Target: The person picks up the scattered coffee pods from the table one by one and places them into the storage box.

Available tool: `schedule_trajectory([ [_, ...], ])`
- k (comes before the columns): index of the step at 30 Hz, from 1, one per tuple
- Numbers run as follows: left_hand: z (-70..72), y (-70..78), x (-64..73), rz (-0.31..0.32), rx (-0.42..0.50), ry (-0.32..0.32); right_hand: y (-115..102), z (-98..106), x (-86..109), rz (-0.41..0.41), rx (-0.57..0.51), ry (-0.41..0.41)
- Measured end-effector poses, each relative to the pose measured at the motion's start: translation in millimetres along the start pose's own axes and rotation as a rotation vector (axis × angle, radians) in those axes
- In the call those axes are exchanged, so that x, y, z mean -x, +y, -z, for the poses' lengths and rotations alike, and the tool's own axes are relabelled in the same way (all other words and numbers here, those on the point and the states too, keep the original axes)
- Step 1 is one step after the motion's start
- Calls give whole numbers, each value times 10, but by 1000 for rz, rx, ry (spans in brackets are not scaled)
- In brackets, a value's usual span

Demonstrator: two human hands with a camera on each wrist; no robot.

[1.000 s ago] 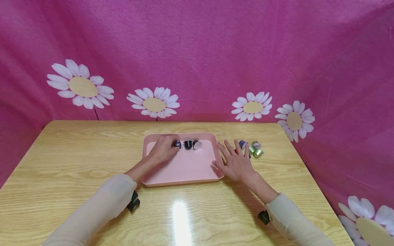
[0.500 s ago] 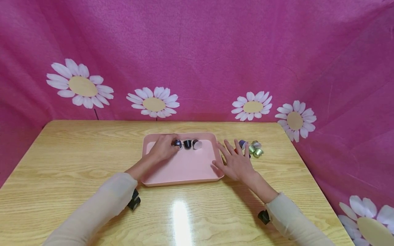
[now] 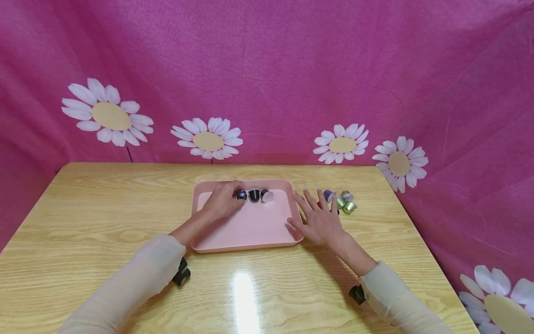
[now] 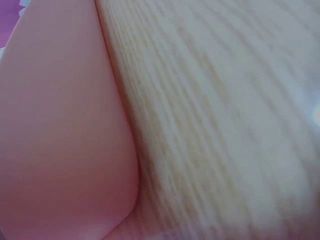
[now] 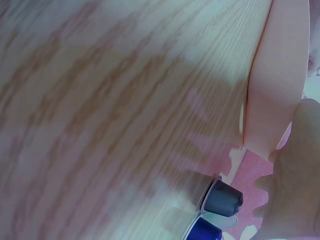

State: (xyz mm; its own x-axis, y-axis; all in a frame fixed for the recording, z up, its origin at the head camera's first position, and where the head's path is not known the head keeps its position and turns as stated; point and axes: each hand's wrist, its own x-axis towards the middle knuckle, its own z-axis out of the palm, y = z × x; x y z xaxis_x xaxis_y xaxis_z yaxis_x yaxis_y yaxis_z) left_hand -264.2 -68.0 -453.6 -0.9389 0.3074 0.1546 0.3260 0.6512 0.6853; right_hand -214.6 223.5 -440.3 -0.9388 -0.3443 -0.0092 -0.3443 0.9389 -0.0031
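Note:
My left hand [image 3: 223, 200] reaches over the left part of a pink tray [image 3: 254, 229] and pinches a dark blue coffee capsule [image 3: 241, 195] near the back wall. To its right in the tray sit a black capsule [image 3: 254, 195] and a dark one with a pale lid [image 3: 267, 196]. My right hand [image 3: 320, 223], fingers spread and straight, hovers beside the tray's right edge, partly covering more capsules. In the right wrist view, a black capsule [image 5: 223, 198] and a blue capsule [image 5: 204, 230] lie below that hand. The left wrist view has only the tray's outer wall [image 4: 65, 120] and wood.
Right of the tray, a cluster holds green capsules [image 3: 349, 207], a purple-blue capsule [image 3: 328, 195] and a red one partly behind my fingers. Everything rests on a wooden table [image 3: 104, 204]. A pink cloth [image 3: 275, 83] with daisies hangs behind the table and along its right side.
The dark blue capsule in my left fingers has turned and shifted very slightly right. My right hand has stayed in place.

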Motion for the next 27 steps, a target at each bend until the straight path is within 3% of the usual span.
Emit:
schedule_trajectory([
  [8, 52, 23, 40, 3, 15, 14, -7, 5, -6, 1, -13, 9],
  [13, 140, 57, 93, 47, 43, 5, -1, -5, -4, 5, -13, 25],
  [17, 227, 65, 166, 40, 61, 24, -4, 5, 1, 5, -14, 27],
  [27, 474, -18, 414, 14, -71, 105, -13, 9, -1, 7, 4, 29],
])
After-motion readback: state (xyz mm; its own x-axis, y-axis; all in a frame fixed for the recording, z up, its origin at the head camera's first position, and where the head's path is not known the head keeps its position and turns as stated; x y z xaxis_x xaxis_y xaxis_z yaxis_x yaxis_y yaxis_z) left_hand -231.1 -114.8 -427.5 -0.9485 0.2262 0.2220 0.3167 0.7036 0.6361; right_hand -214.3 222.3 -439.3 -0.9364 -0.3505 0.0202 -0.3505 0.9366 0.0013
